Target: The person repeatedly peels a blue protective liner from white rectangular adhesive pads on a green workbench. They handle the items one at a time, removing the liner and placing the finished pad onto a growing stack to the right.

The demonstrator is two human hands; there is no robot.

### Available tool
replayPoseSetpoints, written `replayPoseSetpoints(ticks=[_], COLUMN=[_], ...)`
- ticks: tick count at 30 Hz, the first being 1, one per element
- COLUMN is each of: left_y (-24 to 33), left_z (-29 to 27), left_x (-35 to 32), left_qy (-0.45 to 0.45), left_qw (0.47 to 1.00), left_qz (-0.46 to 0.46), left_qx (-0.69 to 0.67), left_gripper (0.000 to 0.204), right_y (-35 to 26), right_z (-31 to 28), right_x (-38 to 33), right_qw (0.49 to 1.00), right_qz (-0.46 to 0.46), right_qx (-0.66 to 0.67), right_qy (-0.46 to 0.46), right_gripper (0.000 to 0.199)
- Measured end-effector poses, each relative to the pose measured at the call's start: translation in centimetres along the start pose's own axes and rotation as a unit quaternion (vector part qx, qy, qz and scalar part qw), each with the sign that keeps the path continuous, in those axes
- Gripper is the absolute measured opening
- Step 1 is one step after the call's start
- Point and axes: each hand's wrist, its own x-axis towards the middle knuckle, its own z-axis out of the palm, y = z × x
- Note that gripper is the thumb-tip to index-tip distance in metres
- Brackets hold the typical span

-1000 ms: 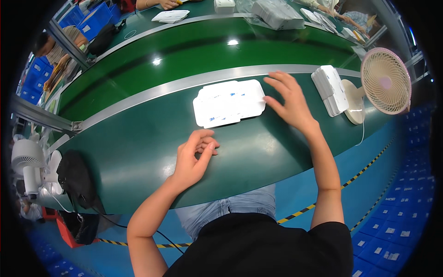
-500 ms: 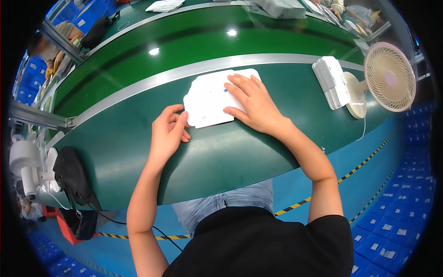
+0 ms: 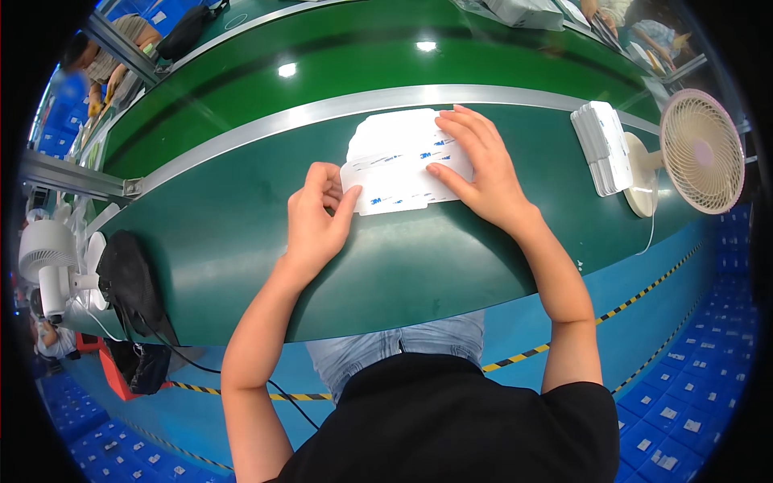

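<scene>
A loose stack of thin white die-cut sheets (image 3: 394,173) with small blue print lies on the green worktable, its layers offset from one another. At its left edge my left hand (image 3: 318,213) is closed, thumb on the top and the other fingers curled behind the edge. My right hand (image 3: 487,173) rests on the right end of the stack. Its fingers stretch toward the far corner, and the thumb lies apart from them on the printed surface. That hand covers part of the right edge.
Another stack of white pieces (image 3: 602,149) stands at the right, beside a cream desk fan (image 3: 700,153). On the left are a white fan (image 3: 50,249) and a black bag (image 3: 129,278). A metal rail (image 3: 322,113) borders the table's far side. Other people work beyond it.
The sheets have become more offset, with more blue print showing. My left thumb now lies over the left edge. My right hand has shifted to the right end of the stack.
</scene>
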Motion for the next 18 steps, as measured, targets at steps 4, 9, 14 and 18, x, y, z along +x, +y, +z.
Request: replayPoseSetpoints(ticks=[4, 9, 14, 18], left_y=[0.3, 0.0, 0.1, 0.6], left_z=[0.0, 0.0, 0.1, -0.1], left_x=[-0.3, -0.6, -0.9, -0.9], left_qy=[0.007, 0.02, 0.032, 0.032], left_qw=[0.997, 0.992, 0.993, 0.993], left_qz=[0.064, 0.104, 0.094, 0.098], left_qx=[0.042, 0.065, 0.056, 0.048], left_gripper=[0.018, 0.02, 0.028, 0.045], right_y=[-0.1, -0.4, -1.2, -1.5], right_z=[0.0, -0.3, -0.6, -0.8], right_x=[-0.2, 0.4, 0.1, 0.0], right_qw=[1.0, 0.998, 0.994, 0.991], right_qz=[0.01, -0.014, 0.015, -0.013], right_qx=[-0.009, 0.05, 0.098, 0.12], right_qy=[-0.002, 0.038, 0.05, 0.055], right_gripper=[0.049, 0.038, 0.03, 0.025])
